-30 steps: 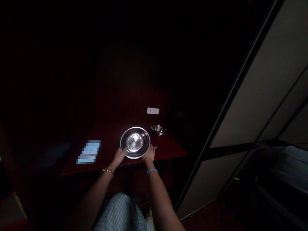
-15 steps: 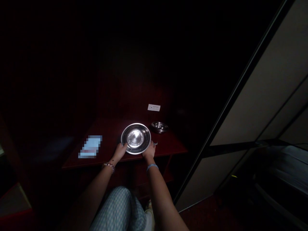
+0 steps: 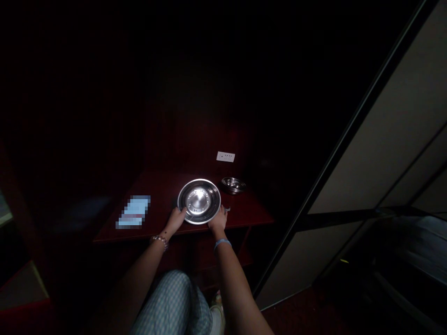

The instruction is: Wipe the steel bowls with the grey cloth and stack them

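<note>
Head view: only the framing has shifted slightly; steel bowl (image 3: pixel 199 201) is over the desk (image 3: pixel 251 212), left of stacked bowls (image 3: pixel 233 184). Left hand (image 3: pixel 174 221) fingers clamped on near-left rim; right hand (image 3: pixel 218 220) touches near-right side, finger closure can't tell.
</note>
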The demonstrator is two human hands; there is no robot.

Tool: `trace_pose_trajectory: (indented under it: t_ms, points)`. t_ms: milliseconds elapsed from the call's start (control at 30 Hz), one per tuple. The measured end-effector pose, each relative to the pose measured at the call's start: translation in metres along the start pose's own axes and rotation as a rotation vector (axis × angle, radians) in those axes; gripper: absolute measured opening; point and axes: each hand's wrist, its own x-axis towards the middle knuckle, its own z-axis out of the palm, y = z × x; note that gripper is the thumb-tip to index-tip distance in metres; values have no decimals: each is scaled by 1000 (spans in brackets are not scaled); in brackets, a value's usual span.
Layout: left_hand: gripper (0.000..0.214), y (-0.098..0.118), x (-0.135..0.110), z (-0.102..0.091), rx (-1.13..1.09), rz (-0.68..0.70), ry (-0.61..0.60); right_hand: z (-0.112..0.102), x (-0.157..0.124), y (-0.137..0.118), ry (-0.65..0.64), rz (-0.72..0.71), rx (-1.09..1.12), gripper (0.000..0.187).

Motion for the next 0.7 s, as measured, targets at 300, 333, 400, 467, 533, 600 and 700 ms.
trace_pose_trajectory:
  t_ms: [300, 333, 400, 467, 533, 600, 700]
  points:
    - [25, -18, 9, 7, -12, 37, 28, 11, 7, 7, 61, -2, -6, 58]
    - [26, -21, 12, 7, -20, 36, 12, 13, 9, 8, 68, -1, 0, 58]
    - [29, -22, 14, 7, -38, 44, -4, 14, 10, 7, 74, -2, 15, 57]
    - [30, -19, 12, 6, -50, 48, 5, 12, 8, 5, 74, -2, 27, 58]
    - [31, -14, 10, 5, -61, 43, 7, 8, 6, 4, 63, -5, 25, 59]
    - [30, -12, 9, 5, -59, 20, 3, 6, 5, 2, 53, 2, 15, 59]
    - [27, -11, 9, 5, -60, -21, 7, 5, 4, 2, 32, 7, -2, 58]
